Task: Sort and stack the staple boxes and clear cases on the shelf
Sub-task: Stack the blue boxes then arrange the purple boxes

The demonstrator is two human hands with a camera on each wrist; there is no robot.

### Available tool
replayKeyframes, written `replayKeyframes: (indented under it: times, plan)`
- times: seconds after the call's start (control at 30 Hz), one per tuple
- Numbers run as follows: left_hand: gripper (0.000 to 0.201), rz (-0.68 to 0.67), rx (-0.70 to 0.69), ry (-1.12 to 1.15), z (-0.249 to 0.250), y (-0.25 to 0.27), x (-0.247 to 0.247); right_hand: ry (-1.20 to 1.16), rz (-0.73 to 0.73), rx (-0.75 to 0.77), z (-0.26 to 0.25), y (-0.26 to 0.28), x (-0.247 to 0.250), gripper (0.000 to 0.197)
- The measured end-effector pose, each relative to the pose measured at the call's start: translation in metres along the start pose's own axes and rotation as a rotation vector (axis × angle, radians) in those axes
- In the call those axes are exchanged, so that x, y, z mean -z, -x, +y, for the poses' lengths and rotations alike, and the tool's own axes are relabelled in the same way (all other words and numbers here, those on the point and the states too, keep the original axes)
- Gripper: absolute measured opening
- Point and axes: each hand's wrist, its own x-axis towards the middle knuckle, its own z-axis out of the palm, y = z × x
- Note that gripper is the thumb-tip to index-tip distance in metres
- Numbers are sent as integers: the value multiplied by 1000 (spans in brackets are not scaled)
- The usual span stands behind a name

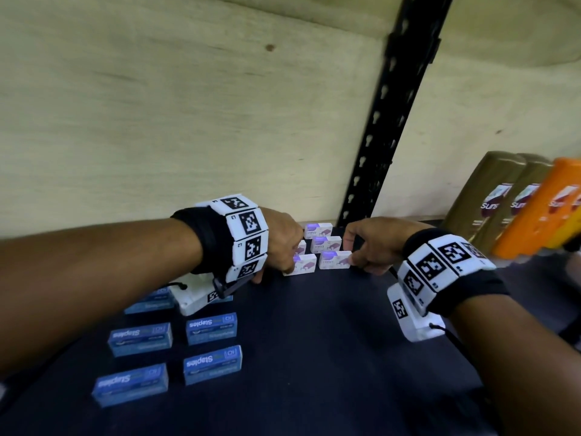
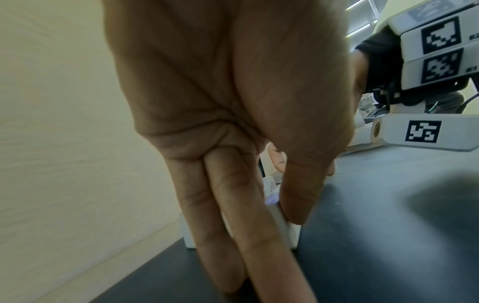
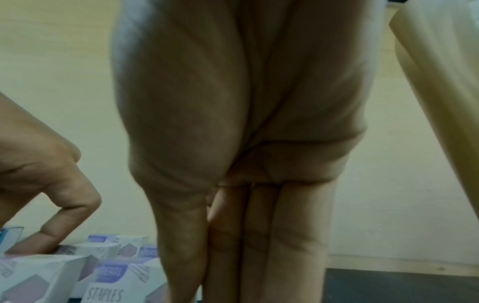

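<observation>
Head view first: the left hand [image 1: 279, 237] is set down on the left edge of a little cluster of white staple boxes [image 1: 327, 244], thumb and fingers pinched on the near-left box [image 1: 300, 264], which is confirmed pretty clearly by the left wrist view. The right hand [image 1: 371, 243] is placed against the right side of the same cluster, fingertips touching the near-right box [image 1: 335, 259]; whether it's really gripped can't be told. The white boxes are small, printed with purple and "STAPLES", and are laid in two short rows at the back of the dark shelf [image 1: 314, 357]. Nearer and to the left, blue staple boxes [image 1: 212, 328] are spread out flat, well apart. Gold and orange bottles [image 1: 503, 199] are seen off to the right.
</observation>
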Motion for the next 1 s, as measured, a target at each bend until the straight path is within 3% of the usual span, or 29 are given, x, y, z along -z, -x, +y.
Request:
replayKeyframes:
  times: [0.33,0.5,0.7,0.83,1.0]
  plan:
    - [18,1,-34,-65,3,2,4,-21,-9,1,0,-1,-1,18]
    - [29,-49,-9,-18,5,3,5,69,33,-8,2,-1,-1,33]
    - [49,-253,104,46,9,10,20,84,44,-9,1,11,-5,48]
    - [47,-169,83,-58,5,31,27,123,63,35,-4,26,-6,64]
    - [43,-92,94,-52,-10,76,44,199,129,59,-25,51,-2,50]
